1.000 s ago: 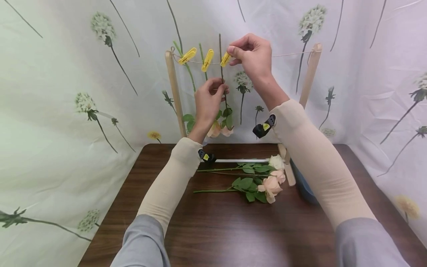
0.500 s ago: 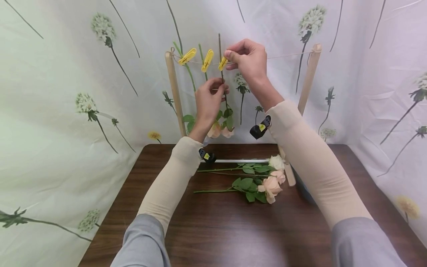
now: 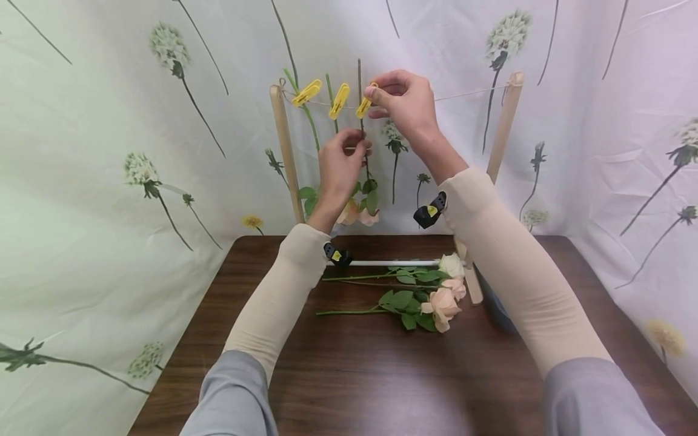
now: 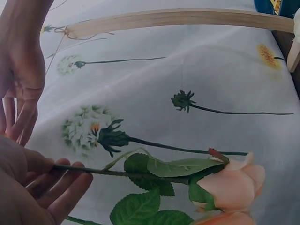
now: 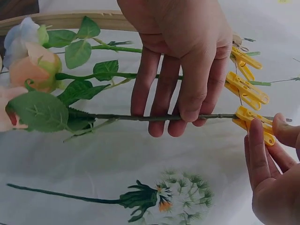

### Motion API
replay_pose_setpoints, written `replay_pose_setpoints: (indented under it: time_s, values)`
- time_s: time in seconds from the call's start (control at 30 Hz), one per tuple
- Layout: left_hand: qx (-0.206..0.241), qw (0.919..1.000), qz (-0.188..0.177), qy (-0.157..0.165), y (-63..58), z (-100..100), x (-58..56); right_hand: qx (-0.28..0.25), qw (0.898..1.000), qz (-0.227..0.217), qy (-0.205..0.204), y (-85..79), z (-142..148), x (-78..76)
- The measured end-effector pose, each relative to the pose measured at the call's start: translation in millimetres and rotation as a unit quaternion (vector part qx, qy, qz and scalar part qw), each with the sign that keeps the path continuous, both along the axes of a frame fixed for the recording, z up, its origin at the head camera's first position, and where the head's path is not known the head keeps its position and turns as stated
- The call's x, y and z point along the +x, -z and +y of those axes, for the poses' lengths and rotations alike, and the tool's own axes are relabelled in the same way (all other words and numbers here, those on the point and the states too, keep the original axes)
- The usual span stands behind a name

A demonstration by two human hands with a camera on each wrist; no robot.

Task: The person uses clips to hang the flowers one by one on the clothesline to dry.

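In the head view, my left hand (image 3: 340,166) pinches the dark stem (image 5: 154,117) of an upside-down peach rose (image 4: 232,185) between thumb and fingers. Above it, my right hand (image 3: 406,106) holds a yellow clothespin (image 3: 363,108) by its handle end, thumb on one side and fingers on the other. In the right wrist view, this clothespin sits across the stem at the string. Two more yellow clothespins, a middle one (image 3: 339,101) and a left one (image 3: 307,92), grip green stems on the string (image 3: 463,95). Their roses hang head down, partly hidden by my left hand.
Wooden posts, left (image 3: 286,151) and right (image 3: 504,124), carry the string. Several cut roses (image 3: 443,307) lie on the brown table (image 3: 382,369) near a white rod (image 3: 392,263). A blue container (image 3: 498,312) stands partly behind my right sleeve. Printed fabric covers the walls.
My right hand has moved slightly left and down along with the clothespin, and more of the clothespin's handle now shows. My left hand stays almost still on the stem.
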State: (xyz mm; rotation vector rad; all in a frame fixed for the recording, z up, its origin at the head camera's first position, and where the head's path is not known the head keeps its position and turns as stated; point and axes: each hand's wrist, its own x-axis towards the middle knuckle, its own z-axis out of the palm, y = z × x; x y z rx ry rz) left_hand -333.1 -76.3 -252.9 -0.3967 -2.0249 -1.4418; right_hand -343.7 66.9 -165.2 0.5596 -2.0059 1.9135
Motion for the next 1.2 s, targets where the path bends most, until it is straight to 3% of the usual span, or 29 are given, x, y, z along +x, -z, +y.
replay_pose_setpoints:
  time_s: [0.3,0.67,0.93,1.2]
  values:
    - [-0.008,0.9999,-0.009,-0.002,-1.0,3,1.8,0.027,0.998,0.044,0.041,2.4,5,4.8]
    - [-0.037,0.9990,-0.015,-0.017,-3.4,-2,9.9,0.018,0.992,0.104,0.073,8.6,23,16.0]
    - [-0.041,0.9990,0.013,-0.012,0.4,-13,17.6,0.036,0.991,0.107,0.077,23.1,40,22.7]
    - [-0.049,0.9979,0.032,0.030,11.6,-23,26.6,0.055,0.991,0.095,0.073,45.1,59,28.5]
